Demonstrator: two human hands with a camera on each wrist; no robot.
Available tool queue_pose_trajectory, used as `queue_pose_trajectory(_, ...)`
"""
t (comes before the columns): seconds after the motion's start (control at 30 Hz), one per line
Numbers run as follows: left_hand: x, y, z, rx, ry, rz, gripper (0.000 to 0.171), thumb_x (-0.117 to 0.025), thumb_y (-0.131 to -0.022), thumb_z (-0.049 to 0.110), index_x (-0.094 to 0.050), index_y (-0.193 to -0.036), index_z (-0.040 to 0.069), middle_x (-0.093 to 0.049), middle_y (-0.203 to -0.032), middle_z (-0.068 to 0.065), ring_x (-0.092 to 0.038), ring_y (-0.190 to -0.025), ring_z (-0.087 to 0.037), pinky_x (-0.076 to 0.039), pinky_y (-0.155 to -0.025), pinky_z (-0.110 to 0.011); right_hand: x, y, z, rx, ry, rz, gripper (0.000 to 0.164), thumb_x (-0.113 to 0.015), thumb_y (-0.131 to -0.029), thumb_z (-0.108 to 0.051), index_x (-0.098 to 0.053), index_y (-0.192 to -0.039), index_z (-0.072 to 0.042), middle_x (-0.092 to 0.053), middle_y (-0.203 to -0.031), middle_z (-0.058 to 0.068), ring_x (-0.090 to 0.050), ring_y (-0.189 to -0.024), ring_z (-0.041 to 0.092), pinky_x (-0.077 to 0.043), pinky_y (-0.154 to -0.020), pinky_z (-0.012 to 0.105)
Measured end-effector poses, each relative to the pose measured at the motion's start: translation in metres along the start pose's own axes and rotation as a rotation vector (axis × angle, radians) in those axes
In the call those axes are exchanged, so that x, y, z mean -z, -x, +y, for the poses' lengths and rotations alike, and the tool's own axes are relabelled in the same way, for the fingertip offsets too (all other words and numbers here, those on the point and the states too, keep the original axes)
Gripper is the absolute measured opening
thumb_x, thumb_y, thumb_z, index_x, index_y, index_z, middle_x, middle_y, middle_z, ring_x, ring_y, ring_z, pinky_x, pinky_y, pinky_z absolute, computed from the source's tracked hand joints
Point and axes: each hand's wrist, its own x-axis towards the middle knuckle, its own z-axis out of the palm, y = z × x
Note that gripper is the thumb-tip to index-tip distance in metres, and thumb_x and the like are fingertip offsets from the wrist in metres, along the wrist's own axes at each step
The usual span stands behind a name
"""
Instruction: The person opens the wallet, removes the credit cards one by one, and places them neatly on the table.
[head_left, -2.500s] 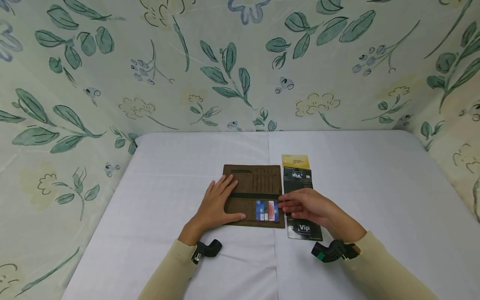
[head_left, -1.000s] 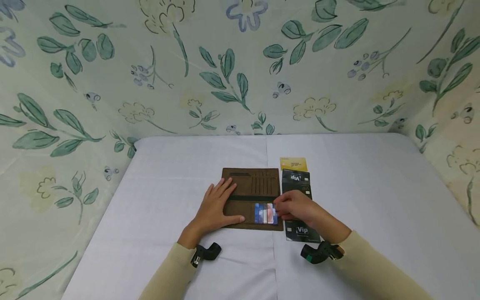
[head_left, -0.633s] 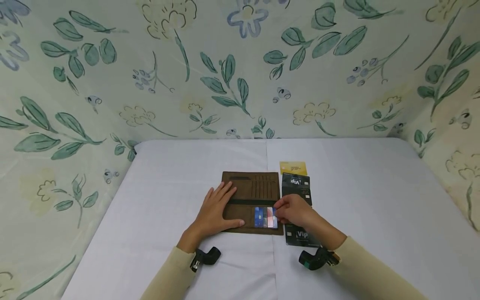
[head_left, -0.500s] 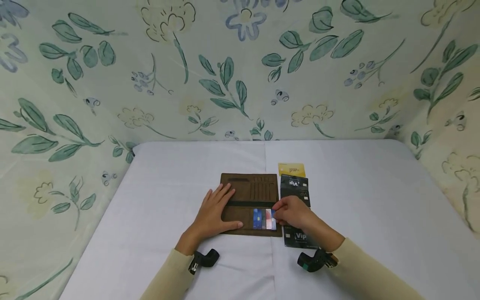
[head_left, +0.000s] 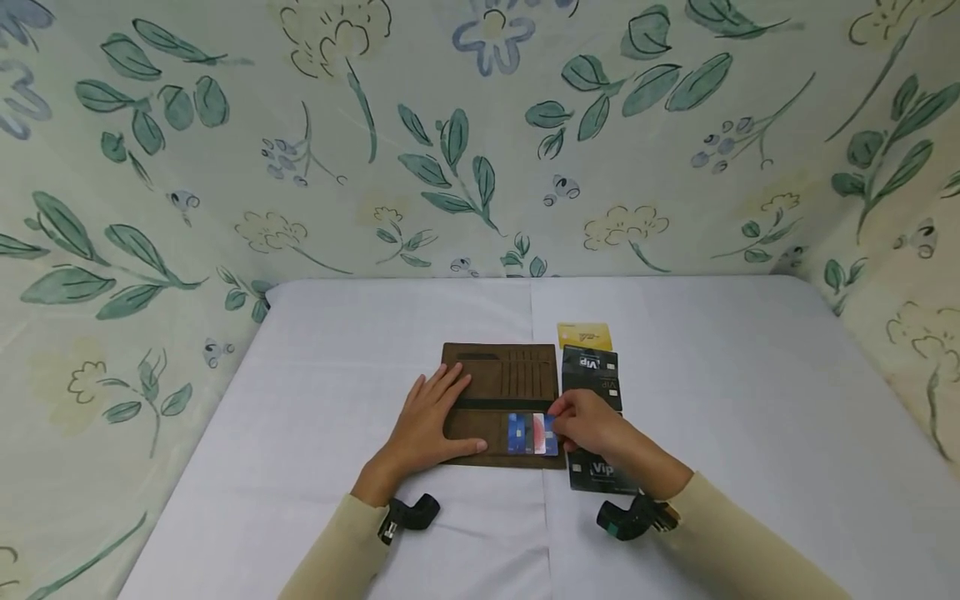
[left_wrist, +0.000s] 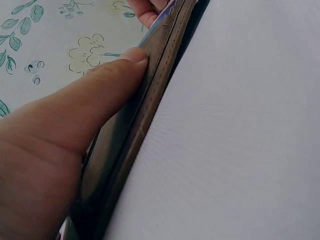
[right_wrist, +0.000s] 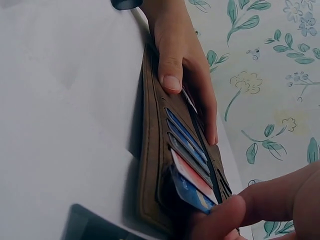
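An open brown wallet (head_left: pixel 487 382) lies flat on the white table. My left hand (head_left: pixel 426 427) rests spread on its left side, the thumb along the near half. Several cards stick out of slots in that half, among them a white-and-red card (right_wrist: pixel 189 172) and, outermost, a blue card (right_wrist: pixel 192 194). Thumb and fingers of my right hand (head_left: pixel 592 422) pinch the blue card by its outer edge, partly out of its slot. In the left wrist view the left thumb (left_wrist: pixel 115 85) presses on the wallet near its stitched edge. The right fingertips hide part of the blue card.
Right of the wallet lies a column of cards: a yellow card (head_left: pixel 585 336) at the far end, black cards (head_left: pixel 591 360) below it, and a black Vip card (head_left: pixel 600 473) nearest me. My right hand and wrist cover part of this column. A leaf-patterned cloth (head_left: pixel 480 150) hangs behind the table (head_left: pixel 360 325).
My right hand has come left over the wallet's edge and taken hold of the outermost blue card, which now shows slightly further right. My left hand has stayed on the wallet.
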Motion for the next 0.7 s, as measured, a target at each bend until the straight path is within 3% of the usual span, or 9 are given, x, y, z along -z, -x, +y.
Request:
queue_pose_trajectory(0.27,-0.0012,-0.0001,-0.0005,-0.008,-0.002,0.011,0.104,-0.062,-0.073,0.075,-0.033,-0.152,0.014,-0.022,-0.159,-0.003,-0.013,-0.147,-0.027,-0.006,-0.117,-0.052,0.0004,0.0019,0.0001,0.039,0.05,0.0,0.022,-0.07,-0.087,-0.008,-0.06,-0.103,0.003,-0.061,-0.082,0.01,-0.056,-0.063,0.019,-0.052,-0.056,0.03)
queue_pose_trajectory(0.53,-0.0033,-0.0006,-0.0028,-0.025,-0.007,0.024,0.104,-0.06,-0.073,0.077,-0.033,-0.151,0.014,-0.023,-0.159,-0.003,-0.014,-0.147,-0.027,-0.008,-0.116,-0.053,0.0046,0.0026,-0.0006,0.064,0.088,-0.028,0.018,-0.065,-0.088,-0.003,-0.065,-0.106,0.003,-0.059,-0.085,0.01,-0.055,-0.067,0.019,-0.052,-0.058,0.029)
queue_pose_trajectory(0.7,-0.0023,0.0013,-0.0028,-0.005,-0.013,0.003,0.104,-0.062,-0.073,0.076,-0.032,-0.152,0.015,-0.021,-0.16,-0.002,-0.012,-0.147,-0.026,-0.006,-0.117,-0.051,0.0035,0.0044,-0.0014,0.115,0.216,-0.011,0.02,-0.073,-0.084,-0.012,-0.066,-0.102,-0.006,-0.055,-0.071,0.007,-0.051,-0.061,0.019,-0.044,-0.053,0.029)
